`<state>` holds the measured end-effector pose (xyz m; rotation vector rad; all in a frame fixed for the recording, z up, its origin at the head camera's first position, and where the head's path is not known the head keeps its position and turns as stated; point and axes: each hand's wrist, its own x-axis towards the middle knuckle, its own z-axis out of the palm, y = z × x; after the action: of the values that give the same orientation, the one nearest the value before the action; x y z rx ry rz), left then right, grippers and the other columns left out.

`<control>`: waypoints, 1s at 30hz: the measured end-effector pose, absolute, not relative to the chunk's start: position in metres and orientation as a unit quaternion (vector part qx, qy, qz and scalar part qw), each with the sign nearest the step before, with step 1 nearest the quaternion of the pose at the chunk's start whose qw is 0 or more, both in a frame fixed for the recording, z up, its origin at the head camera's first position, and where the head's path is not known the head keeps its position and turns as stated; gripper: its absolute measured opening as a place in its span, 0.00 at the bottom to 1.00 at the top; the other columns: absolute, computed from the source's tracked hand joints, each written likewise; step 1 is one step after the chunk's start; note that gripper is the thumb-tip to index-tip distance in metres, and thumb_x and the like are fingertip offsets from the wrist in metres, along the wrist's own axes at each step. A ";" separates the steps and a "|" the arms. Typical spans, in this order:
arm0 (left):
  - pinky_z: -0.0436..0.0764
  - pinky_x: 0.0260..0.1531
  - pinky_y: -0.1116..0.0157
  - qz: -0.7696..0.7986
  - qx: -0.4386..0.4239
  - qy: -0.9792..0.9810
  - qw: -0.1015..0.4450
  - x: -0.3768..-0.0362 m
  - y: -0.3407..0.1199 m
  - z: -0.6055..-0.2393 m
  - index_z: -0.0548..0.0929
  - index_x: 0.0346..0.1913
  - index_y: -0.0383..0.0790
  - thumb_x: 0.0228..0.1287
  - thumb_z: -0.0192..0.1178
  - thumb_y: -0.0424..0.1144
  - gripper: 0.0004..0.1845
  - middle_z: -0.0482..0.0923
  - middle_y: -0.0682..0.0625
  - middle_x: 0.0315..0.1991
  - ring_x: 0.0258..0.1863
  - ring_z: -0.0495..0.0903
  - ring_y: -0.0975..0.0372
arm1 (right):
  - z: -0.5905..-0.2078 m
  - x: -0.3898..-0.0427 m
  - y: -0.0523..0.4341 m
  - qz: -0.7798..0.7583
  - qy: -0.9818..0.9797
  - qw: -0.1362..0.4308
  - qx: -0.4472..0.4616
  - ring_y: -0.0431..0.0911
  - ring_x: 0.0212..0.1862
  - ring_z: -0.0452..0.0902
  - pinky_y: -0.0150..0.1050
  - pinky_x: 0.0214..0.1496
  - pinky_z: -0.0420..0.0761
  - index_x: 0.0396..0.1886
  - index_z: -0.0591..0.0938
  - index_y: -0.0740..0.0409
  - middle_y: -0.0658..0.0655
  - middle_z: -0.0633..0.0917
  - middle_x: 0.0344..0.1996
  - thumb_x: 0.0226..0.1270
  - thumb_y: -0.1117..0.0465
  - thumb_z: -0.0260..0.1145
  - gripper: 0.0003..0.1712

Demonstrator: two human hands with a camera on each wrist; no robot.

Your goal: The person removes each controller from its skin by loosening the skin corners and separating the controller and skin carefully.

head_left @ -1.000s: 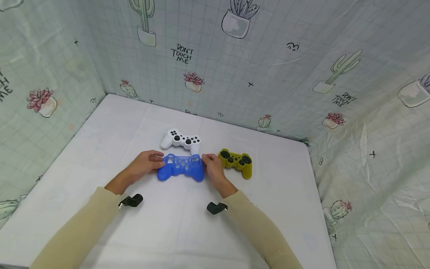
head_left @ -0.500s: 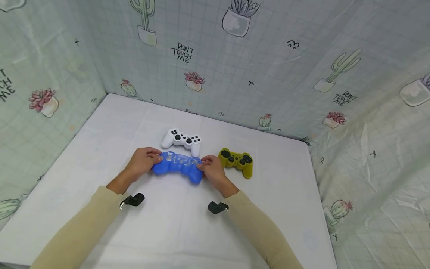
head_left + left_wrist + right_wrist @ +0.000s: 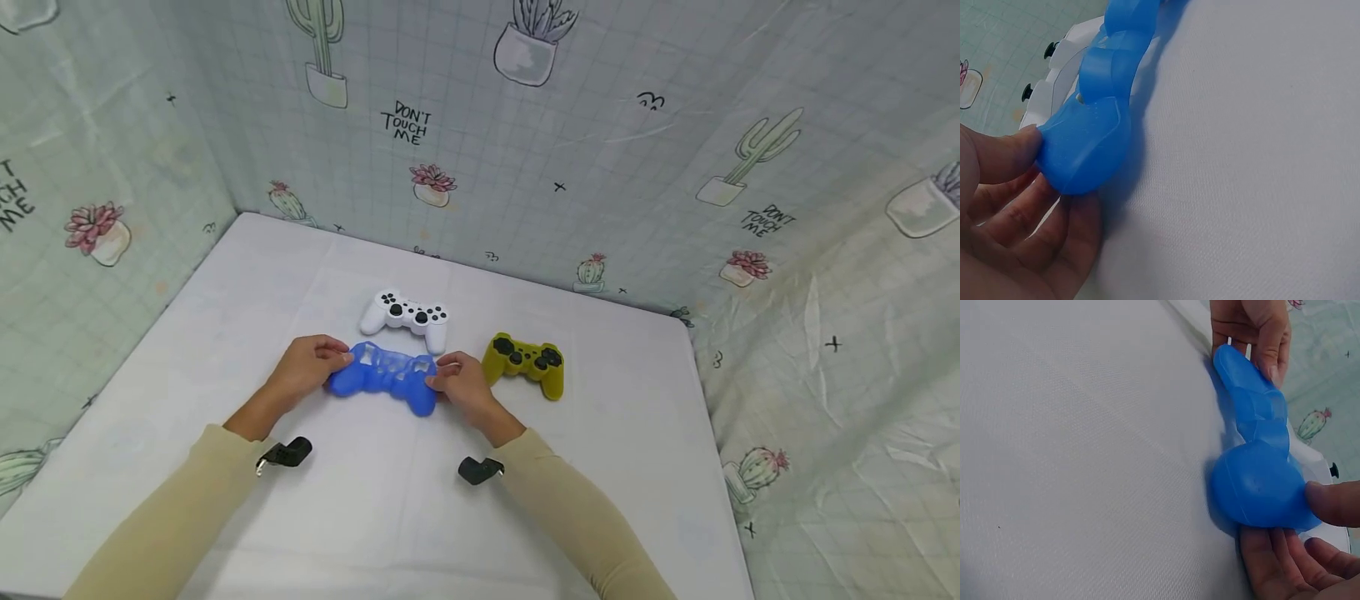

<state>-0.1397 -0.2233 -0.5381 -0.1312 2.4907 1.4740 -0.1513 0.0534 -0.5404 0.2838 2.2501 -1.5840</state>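
Observation:
A blue silicone controller cover (image 3: 386, 375), with cut-outs for buttons and sticks, is held by both hands low over the white table. My left hand (image 3: 303, 367) pinches its left end; in the left wrist view the thumb presses the top of the rounded blue grip (image 3: 1088, 147) with fingers beneath. On the other end, my right hand (image 3: 465, 383) grips with the thumb above and fingers under the blue bulge (image 3: 1260, 487). Just behind the cover lies a white game controller (image 3: 408, 312) with black sticks. A yellow-green game controller (image 3: 528, 362) rests right beside the right hand.
The white table (image 3: 405, 517) is enclosed by a hanging cloth (image 3: 465, 217) printed with cacti at the back and both sides. A dark wrist camera (image 3: 288, 452) sticks out from the left sleeve, and another dark camera (image 3: 480, 471) from the right.
Both hands have carried the blue cover to the left and slightly tilted its right end toward me. The right thumb has come onto the cover's face. Both controllers stay in place.

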 end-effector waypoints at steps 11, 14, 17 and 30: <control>0.81 0.34 0.69 0.494 -0.051 0.860 0.115 -0.140 -0.225 -0.543 0.80 0.58 0.28 0.74 0.63 0.40 0.19 0.85 0.40 0.43 0.39 0.82 0.57 | -0.539 -0.149 0.053 -0.523 0.829 0.177 0.093 0.46 0.36 0.84 0.35 0.40 0.89 0.53 0.80 0.59 0.58 0.84 0.39 0.67 0.66 0.74 0.17; 0.81 0.35 0.69 0.490 -0.048 0.862 0.119 -0.140 -0.224 -0.543 0.80 0.58 0.28 0.74 0.63 0.40 0.19 0.85 0.39 0.44 0.40 0.82 0.57 | -0.539 -0.149 0.055 -0.505 0.841 0.176 0.080 0.46 0.36 0.83 0.34 0.39 0.88 0.52 0.80 0.58 0.58 0.84 0.39 0.67 0.64 0.74 0.17; 0.81 0.37 0.68 0.482 -0.051 0.865 0.127 -0.140 -0.223 -0.541 0.80 0.59 0.29 0.74 0.63 0.41 0.20 0.85 0.38 0.47 0.43 0.82 0.55 | -0.538 -0.149 0.056 -0.493 0.851 0.170 0.062 0.46 0.36 0.82 0.34 0.40 0.87 0.51 0.80 0.59 0.57 0.84 0.38 0.66 0.64 0.75 0.17; 0.82 0.55 0.47 0.440 -0.020 0.895 0.070 -0.139 -0.218 -0.528 0.80 0.60 0.29 0.74 0.61 0.41 0.21 0.84 0.32 0.55 0.56 0.82 0.41 | -0.527 -0.143 0.054 -0.401 0.908 0.117 -0.014 0.49 0.54 0.81 0.43 0.60 0.85 0.61 0.80 0.57 0.56 0.85 0.54 0.72 0.58 0.71 0.21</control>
<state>-0.1390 -0.2176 -0.5280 -0.0593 2.6923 1.3245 -0.1432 0.0544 -0.5267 -0.0418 2.6589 -1.1733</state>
